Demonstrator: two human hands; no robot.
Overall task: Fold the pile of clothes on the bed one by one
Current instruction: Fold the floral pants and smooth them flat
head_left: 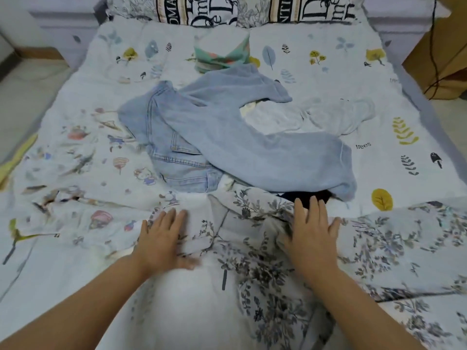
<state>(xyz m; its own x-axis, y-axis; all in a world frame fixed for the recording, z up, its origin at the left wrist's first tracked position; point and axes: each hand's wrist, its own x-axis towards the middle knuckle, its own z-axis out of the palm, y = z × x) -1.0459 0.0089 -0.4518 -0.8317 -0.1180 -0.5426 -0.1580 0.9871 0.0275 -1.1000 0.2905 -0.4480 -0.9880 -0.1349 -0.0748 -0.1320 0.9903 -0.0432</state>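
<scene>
A bed (328, 59) with a leaf-printed sheet carries the laundry. Nearest the person, a floral-print garment (265, 261) lies spread beneath both hands: the left hand (164, 238) and right hand (312, 233) press flat on it, fingers straight, gripping nothing. Just beyond the fingertips sprawl light blue jeans (177, 147) with a pale blue sweatshirt (252, 137) draped over them; a dark item (313, 195) peeks out by the right hand. A white garment (328, 114) lies farther right. A folded green cloth (222, 54) sits well beyond, near patterned pillows (252, 8).
</scene>
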